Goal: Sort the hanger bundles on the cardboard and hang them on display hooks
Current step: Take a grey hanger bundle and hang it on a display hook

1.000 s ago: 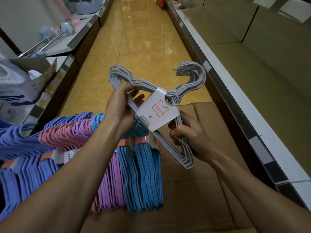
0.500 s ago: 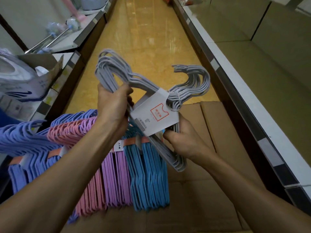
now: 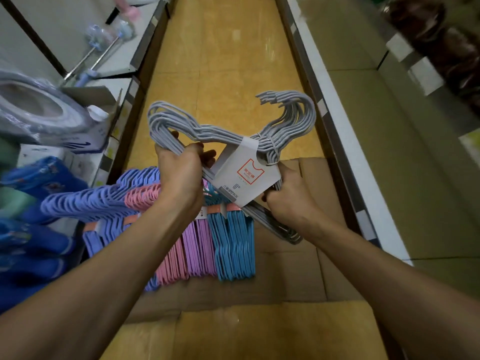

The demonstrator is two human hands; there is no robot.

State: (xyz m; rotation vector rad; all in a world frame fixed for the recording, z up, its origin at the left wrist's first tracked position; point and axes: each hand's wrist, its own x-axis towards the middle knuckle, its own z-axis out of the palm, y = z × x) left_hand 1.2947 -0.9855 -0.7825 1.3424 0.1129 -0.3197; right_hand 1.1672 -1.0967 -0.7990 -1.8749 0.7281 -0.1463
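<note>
I hold a grey hanger bundle (image 3: pixel 285 120) in the air over the cardboard (image 3: pixel 293 268); a white paper label with a red logo wraps its neck. My left hand (image 3: pixel 181 172) grips the bundle's left shoulder. My right hand (image 3: pixel 288 196) grips the lower bar just under the label. The hooks point up and to the right. Below, on the cardboard, lie blue (image 3: pixel 233 245), purple (image 3: pixel 198 248), pink (image 3: pixel 172 266) and lilac (image 3: pixel 88 203) hanger bundles side by side, partly hidden by my left forearm.
A yellow tiled aisle floor (image 3: pixel 228 61) runs ahead between two low shelf units. The left shelf (image 3: pixel 117 68) carries boxes, a wrapped toilet seat (image 3: pixel 39 110) and blue packages. The right shelf (image 3: pixel 376 152) is a pale ledge with a dark base.
Both hands kept their grip on the grey bundle while it tilted slightly, its left shoulder dropping and the hooks rising. The camera view tipped a little.
</note>
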